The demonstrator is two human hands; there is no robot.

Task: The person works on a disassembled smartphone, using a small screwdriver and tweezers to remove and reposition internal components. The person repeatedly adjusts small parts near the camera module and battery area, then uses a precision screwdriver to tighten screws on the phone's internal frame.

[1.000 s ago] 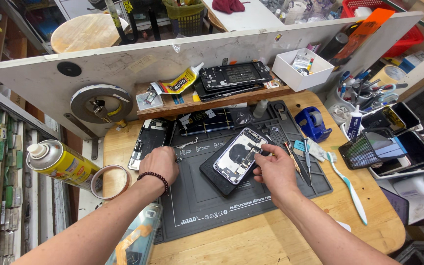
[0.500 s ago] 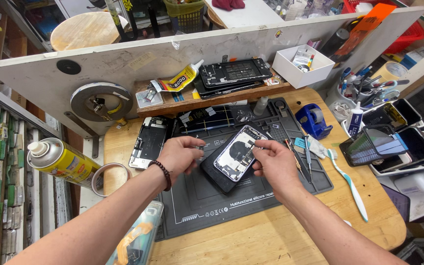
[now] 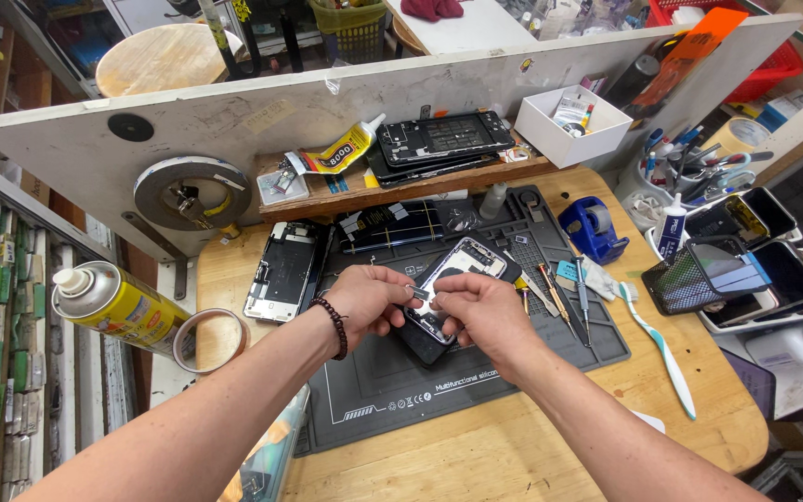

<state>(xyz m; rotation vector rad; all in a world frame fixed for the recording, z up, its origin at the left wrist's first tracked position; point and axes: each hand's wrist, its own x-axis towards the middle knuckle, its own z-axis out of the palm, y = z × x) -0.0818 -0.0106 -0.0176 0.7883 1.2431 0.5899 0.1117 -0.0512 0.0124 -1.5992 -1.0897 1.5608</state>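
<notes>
An opened phone with its insides showing lies tilted on a dark repair mat, resting on a black pad. My left hand, with a bead bracelet at the wrist, and my right hand meet over the phone's lower half. Their fingertips pinch a small flat part between them, just above the phone. The phone's lower end is hidden under my hands.
A second opened phone lies left of the mat. A yellow spray can and tape roll sit at the left. Tweezers and screwdrivers, a toothbrush and a blue tape dispenser lie right. A wooden shelf holds phone frames and glue.
Both hands have come together over the phone's lower half. The left hand moved right from the mat's left side, and the fingers now pinch a small part.
</notes>
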